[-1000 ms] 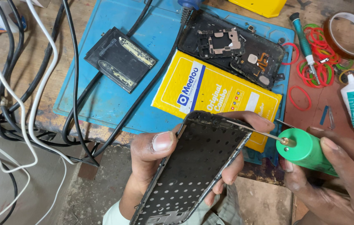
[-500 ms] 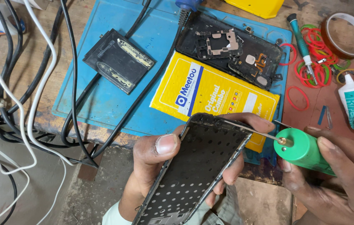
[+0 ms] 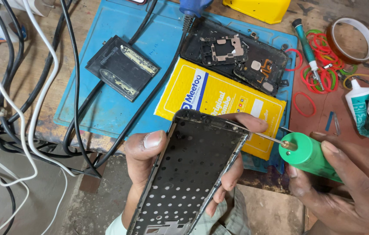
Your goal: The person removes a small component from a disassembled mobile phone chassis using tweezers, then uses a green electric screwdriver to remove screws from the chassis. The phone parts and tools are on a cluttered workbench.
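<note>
Your left hand [image 3: 149,152] clamps the thin, light, perforated phone frame [image 3: 188,174] by its long edges just off the worktop's near edge, probably bendable, so avoid squeezing while your right hand [image 3: 349,182], closed around the green screwdriver [image 3: 308,154], works its upper edge.

A phone repair workshop. A worn wooden tabletop [image 3: 32,82] carries a blue rubber work mat [image 3: 106,87], an opened black phone back with exposed parts [image 3: 236,56], a loose black flat battery [image 3: 122,67], a green-handled screwdriver [image 3: 306,45], coloured rubber bands [image 3: 319,65], a tape roll [image 3: 352,39] and tangled black and white cables [image 3: 15,109].
</note>
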